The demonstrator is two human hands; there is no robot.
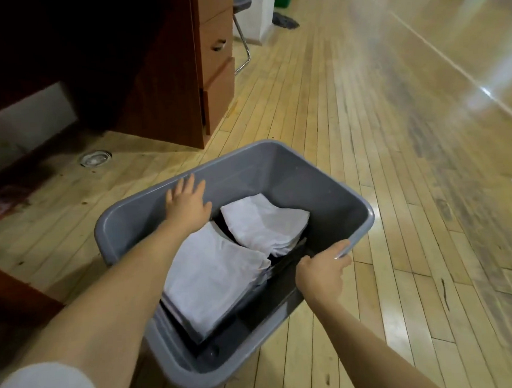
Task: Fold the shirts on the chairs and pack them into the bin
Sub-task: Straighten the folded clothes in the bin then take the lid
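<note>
Grey plastic bin [332, 186] on wooden floor [394, 125], tilted. Inside, two stacks of folded white shirts [220, 274], side by side on something dark. Left hand [188, 202] flat against far-left wall of bin, fingers straight and spread. Right hand [324, 269] gripping near-right rim, fingers curled over edge. Brown wooden drawer cabinet [181, 78] behind.
</note>
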